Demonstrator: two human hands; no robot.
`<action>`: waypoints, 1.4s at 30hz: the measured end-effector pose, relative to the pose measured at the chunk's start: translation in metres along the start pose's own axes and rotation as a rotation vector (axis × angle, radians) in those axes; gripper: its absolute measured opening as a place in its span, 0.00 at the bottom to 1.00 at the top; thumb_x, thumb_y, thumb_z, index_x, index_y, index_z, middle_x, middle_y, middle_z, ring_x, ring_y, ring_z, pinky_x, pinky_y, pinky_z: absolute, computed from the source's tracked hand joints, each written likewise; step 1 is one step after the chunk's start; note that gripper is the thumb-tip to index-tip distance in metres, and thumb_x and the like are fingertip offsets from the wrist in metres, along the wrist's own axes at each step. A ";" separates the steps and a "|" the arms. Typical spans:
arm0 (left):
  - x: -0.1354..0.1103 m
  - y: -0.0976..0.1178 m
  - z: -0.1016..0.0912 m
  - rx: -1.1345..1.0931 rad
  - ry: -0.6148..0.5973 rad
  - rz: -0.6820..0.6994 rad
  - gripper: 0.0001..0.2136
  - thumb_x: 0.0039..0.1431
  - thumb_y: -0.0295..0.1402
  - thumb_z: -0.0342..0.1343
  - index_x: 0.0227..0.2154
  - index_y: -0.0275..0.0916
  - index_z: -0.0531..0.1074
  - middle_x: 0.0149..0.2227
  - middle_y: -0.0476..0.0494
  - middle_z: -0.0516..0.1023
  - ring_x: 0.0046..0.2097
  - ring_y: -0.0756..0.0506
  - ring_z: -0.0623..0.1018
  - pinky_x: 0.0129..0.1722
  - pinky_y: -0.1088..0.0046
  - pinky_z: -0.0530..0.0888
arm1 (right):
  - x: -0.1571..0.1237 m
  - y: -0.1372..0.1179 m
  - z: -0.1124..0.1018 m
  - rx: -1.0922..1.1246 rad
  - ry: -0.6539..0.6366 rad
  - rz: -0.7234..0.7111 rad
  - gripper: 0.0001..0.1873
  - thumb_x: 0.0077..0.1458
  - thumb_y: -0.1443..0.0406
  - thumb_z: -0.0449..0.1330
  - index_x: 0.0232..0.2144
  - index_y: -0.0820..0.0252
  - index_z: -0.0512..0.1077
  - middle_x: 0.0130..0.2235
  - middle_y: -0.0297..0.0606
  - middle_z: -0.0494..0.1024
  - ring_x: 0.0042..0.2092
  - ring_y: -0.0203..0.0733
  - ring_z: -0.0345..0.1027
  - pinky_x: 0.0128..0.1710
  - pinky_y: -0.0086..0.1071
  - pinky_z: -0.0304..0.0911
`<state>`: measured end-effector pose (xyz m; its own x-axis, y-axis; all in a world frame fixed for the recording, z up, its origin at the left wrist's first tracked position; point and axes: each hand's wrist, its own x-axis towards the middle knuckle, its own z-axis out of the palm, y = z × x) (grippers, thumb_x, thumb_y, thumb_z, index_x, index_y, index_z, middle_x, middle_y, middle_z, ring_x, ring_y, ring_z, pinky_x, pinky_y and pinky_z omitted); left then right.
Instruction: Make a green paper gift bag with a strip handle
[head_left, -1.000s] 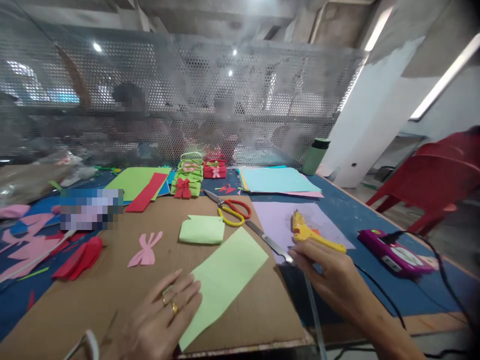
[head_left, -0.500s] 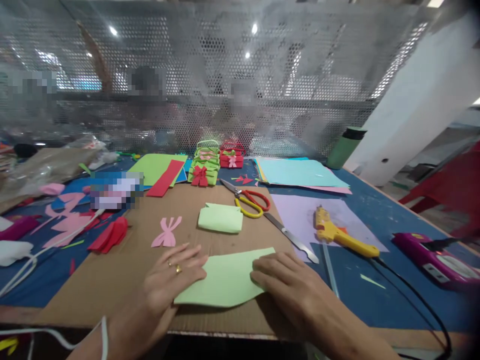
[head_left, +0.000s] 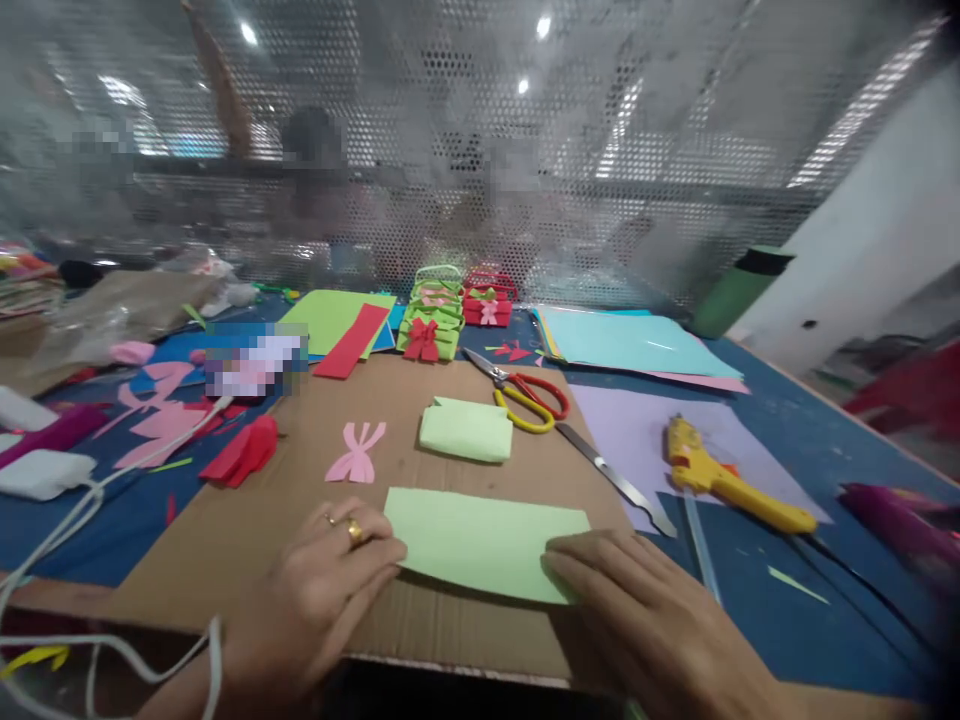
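A light green paper rectangle [head_left: 480, 540] lies flat on a brown cardboard sheet [head_left: 247, 530]. My left hand [head_left: 330, 590], with a ring on one finger, presses its fingertips on the paper's left end. My right hand [head_left: 637, 610] lies flat with fingers on the paper's right end. Just behind the sheet sit a folded green paper piece [head_left: 465, 430] and a pink paper bow [head_left: 358, 453].
Scissors with red and yellow handles [head_left: 525, 395], a metal blade [head_left: 615, 480] and a yellow glue gun [head_left: 720, 478] lie to the right. Paper stacks [head_left: 630, 345], small paper gift boxes [head_left: 431, 325] and red and pink cut-outs [head_left: 240, 450] fill the back and left. A perforated screen stands behind.
My right hand came from the glue gun to the paper's right end. The green paper was turned from slanted to square and now lies flat. The camera tilted down.
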<state>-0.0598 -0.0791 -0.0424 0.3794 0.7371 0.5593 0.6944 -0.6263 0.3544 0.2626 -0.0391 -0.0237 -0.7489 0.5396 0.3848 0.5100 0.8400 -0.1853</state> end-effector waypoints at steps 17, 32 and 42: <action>0.037 0.001 0.007 0.240 -0.185 -0.400 0.16 0.68 0.32 0.43 0.32 0.41 0.75 0.30 0.46 0.80 0.33 0.42 0.78 0.33 0.66 0.70 | 0.015 0.017 0.001 0.017 0.017 0.442 0.15 0.66 0.61 0.54 0.26 0.56 0.67 0.26 0.33 0.72 0.29 0.40 0.67 0.29 0.32 0.58; 0.019 -0.010 0.028 0.488 -0.045 -0.289 0.14 0.72 0.35 0.42 0.35 0.42 0.72 0.29 0.48 0.77 0.32 0.43 0.76 0.35 0.67 0.67 | 0.017 0.017 0.003 -0.094 -0.021 0.511 0.16 0.64 0.58 0.56 0.24 0.55 0.63 0.23 0.31 0.73 0.23 0.38 0.68 0.21 0.28 0.55; 0.018 -0.008 0.030 0.460 0.015 -0.358 0.10 0.71 0.38 0.44 0.43 0.43 0.69 0.31 0.47 0.78 0.34 0.42 0.77 0.34 0.68 0.68 | 0.018 0.015 0.002 -0.026 -0.060 0.656 0.04 0.59 0.61 0.60 0.35 0.55 0.70 0.23 0.28 0.72 0.23 0.39 0.69 0.22 0.28 0.57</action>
<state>-0.0397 -0.0530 -0.0574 0.0655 0.8766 0.4767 0.9732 -0.1616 0.1636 0.2559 -0.0170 -0.0214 -0.3013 0.9419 0.1488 0.8780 0.3349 -0.3419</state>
